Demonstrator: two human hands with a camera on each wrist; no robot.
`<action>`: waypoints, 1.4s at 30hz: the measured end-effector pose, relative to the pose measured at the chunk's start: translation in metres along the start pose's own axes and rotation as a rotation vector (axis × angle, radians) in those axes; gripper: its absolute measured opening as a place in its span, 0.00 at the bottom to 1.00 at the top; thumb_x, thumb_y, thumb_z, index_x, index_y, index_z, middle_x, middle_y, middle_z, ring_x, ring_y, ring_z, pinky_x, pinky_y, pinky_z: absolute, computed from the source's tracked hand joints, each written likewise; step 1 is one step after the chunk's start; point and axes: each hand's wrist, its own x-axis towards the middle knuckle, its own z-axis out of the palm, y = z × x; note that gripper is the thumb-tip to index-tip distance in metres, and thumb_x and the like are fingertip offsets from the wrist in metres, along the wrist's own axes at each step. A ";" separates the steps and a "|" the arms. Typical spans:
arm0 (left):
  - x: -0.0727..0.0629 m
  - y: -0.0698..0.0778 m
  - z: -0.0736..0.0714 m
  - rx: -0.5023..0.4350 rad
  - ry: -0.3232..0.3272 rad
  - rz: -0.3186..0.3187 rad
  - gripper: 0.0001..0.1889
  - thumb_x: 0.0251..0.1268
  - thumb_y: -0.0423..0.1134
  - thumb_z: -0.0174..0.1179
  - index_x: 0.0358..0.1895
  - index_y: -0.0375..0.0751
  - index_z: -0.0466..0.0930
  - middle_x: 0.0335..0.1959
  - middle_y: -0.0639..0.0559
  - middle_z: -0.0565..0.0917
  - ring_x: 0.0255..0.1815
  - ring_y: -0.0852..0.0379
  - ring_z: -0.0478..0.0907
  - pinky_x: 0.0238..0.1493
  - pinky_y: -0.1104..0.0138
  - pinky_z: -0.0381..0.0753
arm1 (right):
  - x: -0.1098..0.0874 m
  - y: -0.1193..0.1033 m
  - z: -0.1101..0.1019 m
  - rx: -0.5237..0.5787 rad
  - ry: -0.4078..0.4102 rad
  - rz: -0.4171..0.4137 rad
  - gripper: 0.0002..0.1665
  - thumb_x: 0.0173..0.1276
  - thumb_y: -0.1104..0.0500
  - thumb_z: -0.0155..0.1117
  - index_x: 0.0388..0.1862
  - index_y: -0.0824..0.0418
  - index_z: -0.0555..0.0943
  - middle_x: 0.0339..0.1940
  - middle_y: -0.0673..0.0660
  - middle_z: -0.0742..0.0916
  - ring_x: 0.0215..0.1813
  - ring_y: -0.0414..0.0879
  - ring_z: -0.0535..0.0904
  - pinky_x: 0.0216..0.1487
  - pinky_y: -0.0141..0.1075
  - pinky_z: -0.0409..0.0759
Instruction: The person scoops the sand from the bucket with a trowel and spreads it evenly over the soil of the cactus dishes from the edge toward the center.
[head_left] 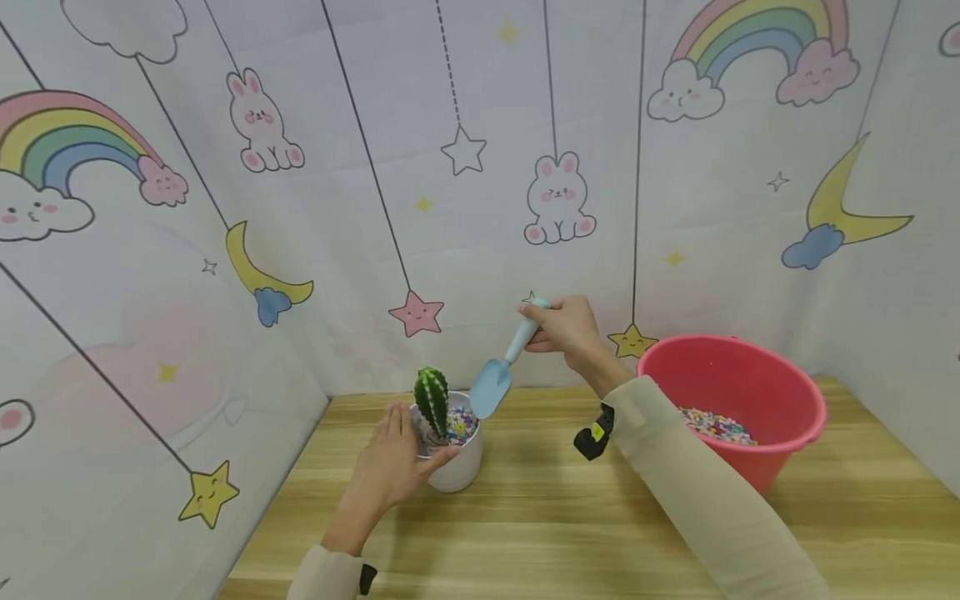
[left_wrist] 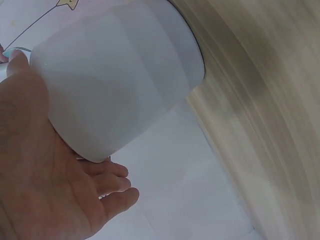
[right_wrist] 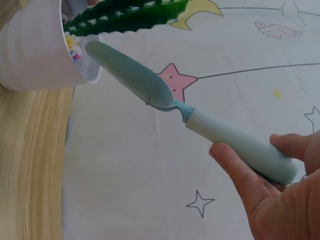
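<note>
A white pot [head_left: 456, 473] stands on the table, with a green cactus [head_left: 431, 402] and small multicoloured beads [head_left: 461, 425] inside it. My left hand [head_left: 390, 462] rests against the pot's left rim, thumb along the near side. In the left wrist view its fingers [left_wrist: 117, 192] are relaxed and reach past the rim. A light blue toy shovel [head_left: 492, 387] slants down over the pot's right rim. My right hand [head_left: 566, 332] pinches the upper end of its pale handle [right_wrist: 240, 145]. Close to the beads, the scoop's tip overlaps the pot opening in the right wrist view.
To the right stands a pink-red bucket [head_left: 738, 375] holding more multicoloured beads [head_left: 716, 427], beside my right forearm. The wood-grain table [head_left: 540, 525] meets a white cloth backdrop [head_left: 480, 242] printed with rabbits, stars and rainbows just behind the pot.
</note>
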 end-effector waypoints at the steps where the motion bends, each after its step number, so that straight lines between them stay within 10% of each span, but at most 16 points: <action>1: 0.000 0.000 -0.001 -0.002 -0.001 -0.001 0.65 0.66 0.81 0.49 0.80 0.19 0.52 0.83 0.23 0.54 0.86 0.29 0.51 0.84 0.41 0.59 | 0.000 -0.001 -0.001 0.005 0.001 0.002 0.23 0.76 0.53 0.69 0.51 0.74 0.84 0.35 0.63 0.91 0.33 0.48 0.93 0.43 0.42 0.92; 6: -0.004 0.001 -0.010 -0.035 0.017 -0.016 0.65 0.65 0.81 0.50 0.82 0.22 0.49 0.82 0.24 0.58 0.79 0.29 0.66 0.71 0.41 0.78 | -0.003 -0.003 -0.007 0.021 -0.011 0.007 0.24 0.77 0.52 0.68 0.53 0.74 0.83 0.39 0.67 0.92 0.35 0.49 0.94 0.44 0.42 0.92; 9: -0.010 0.004 -0.021 -0.051 0.067 -0.030 0.61 0.68 0.78 0.52 0.82 0.26 0.49 0.79 0.26 0.65 0.64 0.30 0.82 0.46 0.46 0.89 | -0.004 -0.004 -0.012 0.032 -0.022 0.002 0.25 0.77 0.52 0.67 0.56 0.75 0.83 0.41 0.68 0.92 0.36 0.49 0.94 0.44 0.42 0.92; 16: -0.030 0.026 -0.055 0.050 0.479 0.128 0.29 0.72 0.57 0.67 0.53 0.30 0.80 0.36 0.37 0.89 0.20 0.49 0.81 0.16 0.62 0.75 | -0.010 -0.009 -0.030 0.076 -0.017 -0.008 0.28 0.77 0.54 0.66 0.61 0.78 0.80 0.31 0.58 0.92 0.33 0.45 0.93 0.43 0.41 0.92; 23: -0.043 0.062 -0.074 0.072 0.703 0.308 0.16 0.64 0.48 0.74 0.30 0.42 0.81 0.32 0.47 0.85 0.20 0.55 0.79 0.14 0.71 0.67 | -0.016 -0.017 -0.051 0.122 -0.019 -0.018 0.30 0.77 0.53 0.66 0.64 0.77 0.79 0.30 0.52 0.92 0.33 0.42 0.93 0.45 0.40 0.92; 31: -0.042 0.098 -0.072 -0.077 0.590 0.451 0.11 0.67 0.50 0.72 0.33 0.48 0.88 0.43 0.51 0.89 0.35 0.56 0.88 0.29 0.67 0.84 | -0.029 -0.028 -0.088 0.149 0.005 -0.031 0.27 0.75 0.48 0.69 0.60 0.69 0.81 0.31 0.48 0.93 0.37 0.43 0.94 0.47 0.39 0.91; 42: -0.032 0.131 -0.073 -0.101 0.270 0.396 0.41 0.71 0.74 0.54 0.69 0.42 0.80 0.68 0.43 0.83 0.65 0.42 0.84 0.59 0.47 0.88 | -0.045 -0.027 -0.154 0.184 0.055 -0.114 0.13 0.72 0.47 0.72 0.48 0.52 0.86 0.34 0.46 0.94 0.39 0.41 0.94 0.42 0.35 0.91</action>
